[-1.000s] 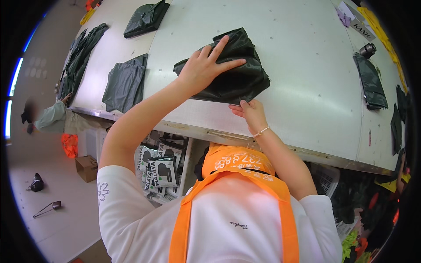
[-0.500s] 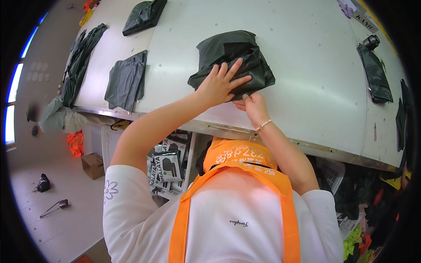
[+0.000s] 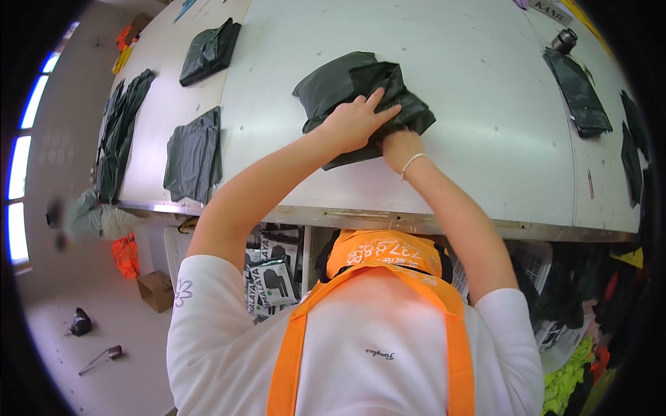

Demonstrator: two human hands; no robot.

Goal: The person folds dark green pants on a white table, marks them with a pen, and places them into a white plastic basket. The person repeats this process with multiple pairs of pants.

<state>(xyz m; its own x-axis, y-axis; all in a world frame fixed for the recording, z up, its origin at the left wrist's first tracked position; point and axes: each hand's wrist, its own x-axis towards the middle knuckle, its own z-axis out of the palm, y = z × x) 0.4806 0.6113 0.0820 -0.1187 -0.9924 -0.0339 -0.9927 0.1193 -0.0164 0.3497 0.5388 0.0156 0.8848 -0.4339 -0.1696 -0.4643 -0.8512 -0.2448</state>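
White tee, orange straps, one bracelet

A white short-sleeved T-shirt covers the torso, both sleeves ending above the elbow; a small outlined flower motif sits on the left sleeve; two broad orange straps run up the chest to an orange panel bearing pale printed characters; small dark script marks the chest; a thin pale bead bracelet circles the right wrist; forearms and hands are bare.

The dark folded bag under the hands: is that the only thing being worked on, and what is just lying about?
In hand: dark folded bag, left hand, right hand.

Lying about: flat dark bags, small dark cylinder, cardboard box.
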